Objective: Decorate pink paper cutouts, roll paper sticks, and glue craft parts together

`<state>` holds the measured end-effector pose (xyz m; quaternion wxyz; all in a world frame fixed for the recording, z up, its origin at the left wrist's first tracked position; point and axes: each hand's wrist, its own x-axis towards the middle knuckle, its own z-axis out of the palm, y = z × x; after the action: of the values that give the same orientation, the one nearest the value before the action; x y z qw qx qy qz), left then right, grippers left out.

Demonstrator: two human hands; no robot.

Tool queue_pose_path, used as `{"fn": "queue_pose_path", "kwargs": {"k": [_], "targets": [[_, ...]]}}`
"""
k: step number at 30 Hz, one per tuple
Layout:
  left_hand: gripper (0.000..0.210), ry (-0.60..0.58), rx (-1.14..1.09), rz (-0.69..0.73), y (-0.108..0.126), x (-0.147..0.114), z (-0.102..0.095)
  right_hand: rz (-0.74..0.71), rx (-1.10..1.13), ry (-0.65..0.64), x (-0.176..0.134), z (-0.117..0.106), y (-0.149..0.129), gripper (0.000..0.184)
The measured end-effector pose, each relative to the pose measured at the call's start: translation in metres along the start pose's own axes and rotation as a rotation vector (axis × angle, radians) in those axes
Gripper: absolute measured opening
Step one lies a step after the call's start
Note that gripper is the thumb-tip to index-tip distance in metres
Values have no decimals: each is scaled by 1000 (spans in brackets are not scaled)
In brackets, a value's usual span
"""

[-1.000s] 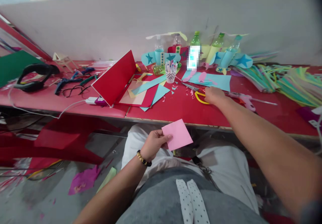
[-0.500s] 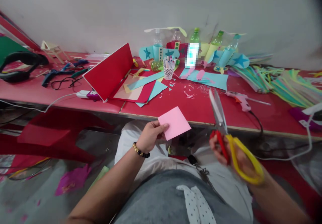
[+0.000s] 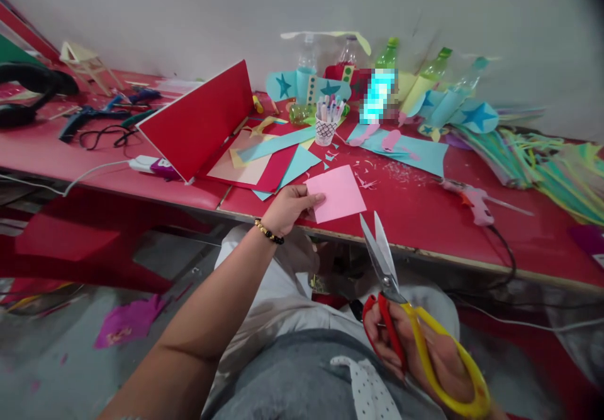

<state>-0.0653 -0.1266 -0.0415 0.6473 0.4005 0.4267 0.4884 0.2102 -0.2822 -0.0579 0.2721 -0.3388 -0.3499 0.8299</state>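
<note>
A square of pink paper (image 3: 340, 194) is pinched at its left side by my left hand (image 3: 293, 209), thumb on top, above the table's front edge. My right hand (image 3: 415, 351) is closed on a pair of scissors (image 3: 387, 281) with one red and one yellow handle. Their blades stand slightly apart, tips pointing up toward the table, just below the paper's lower right corner and not touching it. The fingers of my left hand under the paper are mostly hidden.
On the red table (image 3: 406, 218) lie paper scraps, stacked coloured sheets (image 3: 245, 162), a red folder (image 3: 202, 124), a pen cup (image 3: 325, 131) and a pink glue gun (image 3: 476, 203). Decorated bottles (image 3: 306, 67) line the wall. Coloured strips (image 3: 542, 168) lie at the right.
My left hand has moved the pink paper up and forward over the table edge. My right hand has brought the scissors left and lower, their blades now slightly spread. The view has shifted.
</note>
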Motion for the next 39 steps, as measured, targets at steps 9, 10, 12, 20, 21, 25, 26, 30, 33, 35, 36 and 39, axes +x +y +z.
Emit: {"fn": "queue_pose_path", "kwargs": {"k": [9, 10, 12, 20, 21, 25, 26, 30, 33, 35, 36, 39], "targets": [[31, -4, -27, -15, 3, -2, -1, 52, -27, 95, 6, 4, -4, 40], [31, -4, -29, -18, 3, -2, -1, 50, -21, 90, 6, 4, -3, 41], [31, -2, -34, -18, 2, -2, -1, 51, -22, 70, 5, 1, -1, 43], [33, -5, -32, -21, 1, -2, -2, 56, -7, 38, 5, -4, -2, 44], [33, -2, -28, -26, 1, -3, -2, 63, -4, 32, 5, -4, -2, 46], [34, -38, -17, -50, 3, -4, -1, -6, -2, 27, 6, -1, -1, 54], [34, -51, -13, -55, 3, -4, -1, -39, 4, 24, 7, 1, -1, 57], [33, -65, 20, -36, 2, -3, -1, -88, 36, 0, 17, 15, -8, 75], [35, -59, 48, 9, 3, -3, 0, -77, 86, 9, 25, 26, -14, 81], [36, -56, 43, 28, 4, -3, 0, -75, 113, 13, 28, 30, -15, 83], [36, -56, 35, 30, 5, -3, 0, -72, 122, 15, 28, 31, -15, 83], [36, -58, 9, 27, 6, -4, 1, -58, 160, 18, 29, 32, -12, 83]]}}
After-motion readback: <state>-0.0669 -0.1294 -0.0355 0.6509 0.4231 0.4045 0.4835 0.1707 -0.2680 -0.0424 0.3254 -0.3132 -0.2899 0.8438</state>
